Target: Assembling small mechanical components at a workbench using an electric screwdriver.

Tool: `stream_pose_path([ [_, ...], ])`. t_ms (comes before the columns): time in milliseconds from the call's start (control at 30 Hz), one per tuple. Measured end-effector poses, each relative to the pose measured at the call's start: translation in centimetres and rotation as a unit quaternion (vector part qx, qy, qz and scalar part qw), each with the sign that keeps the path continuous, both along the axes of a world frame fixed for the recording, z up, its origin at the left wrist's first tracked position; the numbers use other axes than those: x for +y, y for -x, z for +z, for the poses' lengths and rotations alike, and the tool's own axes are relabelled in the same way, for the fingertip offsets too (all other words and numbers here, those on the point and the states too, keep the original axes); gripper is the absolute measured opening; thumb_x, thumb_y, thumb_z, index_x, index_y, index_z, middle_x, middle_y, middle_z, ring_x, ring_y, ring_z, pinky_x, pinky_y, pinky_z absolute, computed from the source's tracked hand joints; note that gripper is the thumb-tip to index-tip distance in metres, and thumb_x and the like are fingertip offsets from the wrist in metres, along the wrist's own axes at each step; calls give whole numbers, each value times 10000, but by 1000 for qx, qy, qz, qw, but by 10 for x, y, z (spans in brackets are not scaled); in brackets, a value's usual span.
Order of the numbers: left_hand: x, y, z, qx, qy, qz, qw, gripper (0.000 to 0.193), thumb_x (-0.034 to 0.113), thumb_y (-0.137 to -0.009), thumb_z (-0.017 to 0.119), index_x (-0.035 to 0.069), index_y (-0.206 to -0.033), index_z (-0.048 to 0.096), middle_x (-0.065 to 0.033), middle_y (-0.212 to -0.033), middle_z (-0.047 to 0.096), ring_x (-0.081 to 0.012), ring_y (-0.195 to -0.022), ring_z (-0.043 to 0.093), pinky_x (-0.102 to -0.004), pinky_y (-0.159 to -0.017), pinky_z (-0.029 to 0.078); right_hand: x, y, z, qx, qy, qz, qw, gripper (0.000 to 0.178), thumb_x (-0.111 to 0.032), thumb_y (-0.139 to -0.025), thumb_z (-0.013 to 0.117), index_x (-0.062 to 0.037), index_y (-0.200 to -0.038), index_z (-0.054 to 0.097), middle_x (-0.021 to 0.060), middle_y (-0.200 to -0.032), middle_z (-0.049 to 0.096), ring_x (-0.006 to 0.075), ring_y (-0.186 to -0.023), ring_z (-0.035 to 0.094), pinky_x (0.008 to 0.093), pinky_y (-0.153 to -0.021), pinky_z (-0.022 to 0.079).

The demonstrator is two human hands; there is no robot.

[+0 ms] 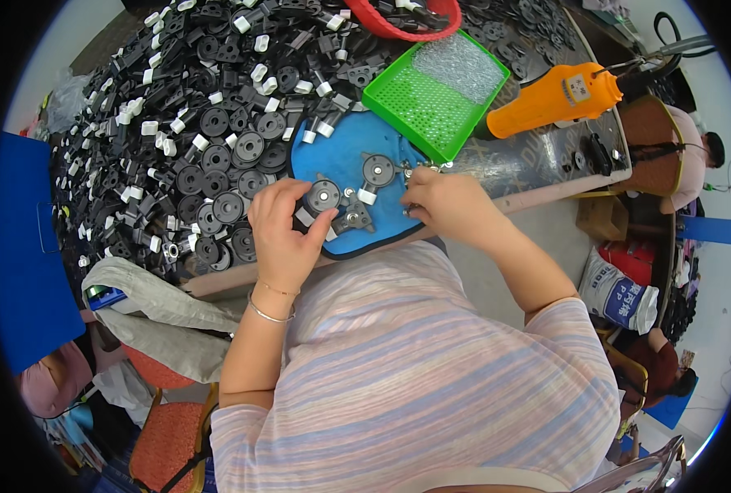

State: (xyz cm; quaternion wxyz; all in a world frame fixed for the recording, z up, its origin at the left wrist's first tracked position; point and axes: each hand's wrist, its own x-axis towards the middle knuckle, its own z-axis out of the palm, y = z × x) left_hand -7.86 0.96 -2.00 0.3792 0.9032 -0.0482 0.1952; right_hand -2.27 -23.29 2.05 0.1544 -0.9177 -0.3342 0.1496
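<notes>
Left hand had its grip closed on the rim of a black wheel part, on the left half of the blue mat. Right hand sat at the mat's right edge, fingertips bunched by small metal pieces; couldn't tell whether that grip was clamped on anything.

Edges: mat's near side ran to the front of the table, close to the person's striped shirt. Most open room was bare tabletop right of the mat; on the mat itself, a blue strip at the far left and another between the hands.

Orientation: held wheel lay flat, disc face up; its long axis was partly hidden by the hand. Second wheel part, mid-mat, also lay face up, long axis running near to far, white tip toward the mat's near edge. Dark bracket lay between held wheel and that tip.

Obstacles: heap of black parts crowded the mat's left side. Green tray with silver screws overlapped its far right edge. Orange power driver was beyond that, nose toward the mat.
</notes>
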Motion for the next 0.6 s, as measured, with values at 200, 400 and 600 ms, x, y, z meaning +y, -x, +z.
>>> stream_pose_path([
  [200, 2, -1, 1, 2, -1, -4, 1000, 390, 187, -646, 787, 61, -968, 608, -82, -1000, 600, -277, -950, 528, -376, -858, 376, 8, 6, 3, -16, 4, -27, 999, 144, -153, -754, 674, -115, -893, 668, 31, -890, 584, 250, -777, 622, 373, -642, 499],
  [400, 4, 1, 1, 3, -2, 5, 1000, 381, 179, -644, 784, 62, -961, 609, -81, -1004, 599, -278, -955, 528, -377, -860, 378, 34, -31, 7, -107, -52, -51, 992, 172, -155, -747, 677, -118, -914, 666, 43, -995, 580, 256, -819, 616, 394, -657, 498],
  [600, 8, 5, 8, 6, -1, 14, 1000, 377, 180, -648, 780, 65, -963, 609, -80, -1013, 598, -276, -964, 531, -376, -864, 374, 72, -99, -4, -295, -39, -70, 952, 309, -179, -688, 728, -119, -985, 670, 40, -1082, 567, 244, -1060, 528, 401, -827, 449],
])
